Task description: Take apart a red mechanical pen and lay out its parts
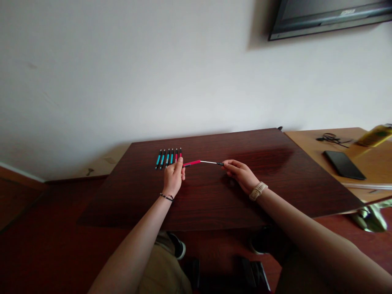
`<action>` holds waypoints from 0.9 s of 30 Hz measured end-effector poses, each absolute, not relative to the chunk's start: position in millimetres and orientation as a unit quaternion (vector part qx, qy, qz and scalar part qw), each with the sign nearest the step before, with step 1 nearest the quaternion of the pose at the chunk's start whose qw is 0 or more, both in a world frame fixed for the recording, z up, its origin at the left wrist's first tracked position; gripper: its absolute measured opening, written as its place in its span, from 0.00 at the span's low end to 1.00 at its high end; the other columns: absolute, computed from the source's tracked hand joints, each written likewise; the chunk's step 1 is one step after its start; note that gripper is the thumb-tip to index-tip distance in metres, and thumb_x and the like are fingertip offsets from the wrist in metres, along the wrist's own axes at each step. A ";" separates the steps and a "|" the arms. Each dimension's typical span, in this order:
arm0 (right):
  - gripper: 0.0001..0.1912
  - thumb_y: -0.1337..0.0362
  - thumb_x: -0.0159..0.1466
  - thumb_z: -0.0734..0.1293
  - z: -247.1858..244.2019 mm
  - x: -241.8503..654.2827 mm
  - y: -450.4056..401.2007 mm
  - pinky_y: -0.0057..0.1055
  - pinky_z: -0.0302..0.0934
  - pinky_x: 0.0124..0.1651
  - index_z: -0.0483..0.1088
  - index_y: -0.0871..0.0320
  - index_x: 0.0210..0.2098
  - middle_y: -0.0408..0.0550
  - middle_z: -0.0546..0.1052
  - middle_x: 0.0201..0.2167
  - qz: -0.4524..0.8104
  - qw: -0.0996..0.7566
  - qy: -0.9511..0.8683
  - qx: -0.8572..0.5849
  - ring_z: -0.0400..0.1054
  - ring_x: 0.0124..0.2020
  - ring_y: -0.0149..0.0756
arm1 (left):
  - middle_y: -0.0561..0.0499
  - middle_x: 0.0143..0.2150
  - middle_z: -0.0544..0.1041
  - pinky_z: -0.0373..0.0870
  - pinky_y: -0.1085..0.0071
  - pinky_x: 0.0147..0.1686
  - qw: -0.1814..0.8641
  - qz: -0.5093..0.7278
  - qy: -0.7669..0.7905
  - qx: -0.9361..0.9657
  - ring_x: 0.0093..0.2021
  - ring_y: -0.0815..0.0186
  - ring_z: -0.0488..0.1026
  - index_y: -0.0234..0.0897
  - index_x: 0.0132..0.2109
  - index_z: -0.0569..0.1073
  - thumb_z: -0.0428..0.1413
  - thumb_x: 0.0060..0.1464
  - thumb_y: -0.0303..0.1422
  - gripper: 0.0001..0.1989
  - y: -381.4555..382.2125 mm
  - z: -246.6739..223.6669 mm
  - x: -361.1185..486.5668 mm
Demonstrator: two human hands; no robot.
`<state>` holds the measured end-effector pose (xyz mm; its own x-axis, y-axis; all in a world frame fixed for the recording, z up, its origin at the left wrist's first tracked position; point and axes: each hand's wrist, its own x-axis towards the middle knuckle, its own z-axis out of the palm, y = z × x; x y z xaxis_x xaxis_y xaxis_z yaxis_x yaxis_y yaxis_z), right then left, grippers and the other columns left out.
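Left fingers (179,163) grip a red barrel (192,163) (end hidden) — right fingers (228,164) pinch a black tip (219,163).

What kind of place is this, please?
Probably an office or study room, though it could be at home: a screen on the wall, a dark wooden table with pens in a row, and a lighter desk beside it.
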<state>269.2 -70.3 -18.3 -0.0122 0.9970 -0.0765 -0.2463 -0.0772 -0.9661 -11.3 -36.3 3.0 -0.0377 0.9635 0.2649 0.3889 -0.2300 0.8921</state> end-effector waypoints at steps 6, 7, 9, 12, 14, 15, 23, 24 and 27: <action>0.22 0.47 0.54 0.80 -14.6 268.3 -71.2 0.28 0.57 0.30 0.77 0.56 0.39 0.45 0.78 0.36 0.588 0.544 -0.398 -0.447 0.60 0.27 0.28 | 0.52 0.16 0.69 0.63 0.71 0.21 0.314 0.486 0.539 0.613 0.18 0.69 0.66 0.40 0.21 0.65 0.47 0.69 0.55 0.32 -36.1 3.9 -11.8; 0.22 0.48 0.54 0.80 -14.2 268.2 -71.2 0.28 0.57 0.30 0.77 0.56 0.38 0.45 0.78 0.36 0.590 0.545 -0.394 -0.446 0.60 0.27 0.27 | 0.52 0.16 0.69 0.63 0.72 0.21 0.317 0.487 0.538 0.611 0.18 0.69 0.66 0.40 0.22 0.66 0.46 0.69 0.55 0.32 -36.2 4.3 -11.8; 0.22 0.48 0.53 0.80 -14.2 268.2 -71.0 0.28 0.57 0.29 0.77 0.56 0.38 0.45 0.78 0.36 0.595 0.548 -0.387 -0.443 0.60 0.27 0.27 | 0.52 0.17 0.69 0.63 0.72 0.21 0.323 0.490 0.537 0.606 0.18 0.69 0.66 0.40 0.22 0.66 0.47 0.69 0.55 0.32 -36.2 4.9 -11.4; 0.22 0.49 0.53 0.80 -15.9 269.6 -69.7 0.28 0.58 0.30 0.77 0.55 0.39 0.45 0.78 0.37 0.600 0.553 -0.378 -0.438 0.60 0.27 0.28 | 0.53 0.17 0.68 0.63 0.72 0.21 0.330 0.493 0.538 0.599 0.17 0.70 0.66 0.40 0.22 0.65 0.47 0.69 0.55 0.32 -35.4 4.4 -10.6; 0.21 0.49 0.53 0.80 -17.3 271.6 -68.4 0.29 0.59 0.31 0.77 0.55 0.39 0.45 0.78 0.37 0.604 0.560 -0.367 -0.432 0.61 0.28 0.29 | 0.53 0.17 0.68 0.63 0.72 0.20 0.334 0.492 0.539 0.597 0.17 0.70 0.65 0.40 0.22 0.64 0.46 0.68 0.56 0.32 -34.8 3.4 -10.4; 0.20 0.50 0.54 0.80 -17.8 272.7 -67.6 0.29 0.60 0.31 0.77 0.54 0.39 0.45 0.78 0.38 0.607 0.565 -0.361 -0.427 0.61 0.28 0.29 | 0.53 0.16 0.68 0.63 0.72 0.20 0.335 0.492 0.538 0.596 0.17 0.70 0.65 0.40 0.22 0.64 0.46 0.69 0.56 0.32 -34.7 2.9 -10.5; 0.15 0.52 0.58 0.78 -13.3 274.7 -63.7 0.29 0.58 0.29 0.75 0.51 0.38 0.43 0.75 0.37 0.640 0.592 -0.325 -0.366 0.57 0.26 0.29 | 0.53 0.16 0.67 0.63 0.71 0.21 0.352 0.491 0.526 0.599 0.17 0.70 0.65 0.40 0.22 0.64 0.45 0.69 0.56 0.33 -37.1 4.9 -12.3; 0.15 0.52 0.58 0.78 -12.9 274.3 -63.6 0.29 0.58 0.29 0.75 0.51 0.38 0.43 0.75 0.37 0.643 0.591 -0.324 -0.362 0.57 0.26 0.29 | 0.53 0.16 0.67 0.62 0.71 0.21 0.357 0.494 0.523 0.596 0.17 0.70 0.65 0.40 0.22 0.64 0.45 0.69 0.56 0.33 -37.1 4.9 -12.2; 0.15 0.51 0.59 0.77 -12.4 275.2 -63.5 0.29 0.59 0.29 0.76 0.52 0.39 0.44 0.76 0.38 0.634 0.589 -0.340 -0.368 0.57 0.27 0.29 | 0.53 0.17 0.65 0.60 0.71 0.20 0.382 0.510 0.505 0.582 0.18 0.71 0.64 0.40 0.22 0.62 0.46 0.69 0.56 0.32 -36.3 3.3 -11.4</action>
<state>275.2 -63.5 -12.4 -0.0358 0.9971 -0.0670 -0.4959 -0.0759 -0.8651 -11.4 -36.3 3.3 -0.0300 0.9776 0.2083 0.1971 -0.1985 0.9601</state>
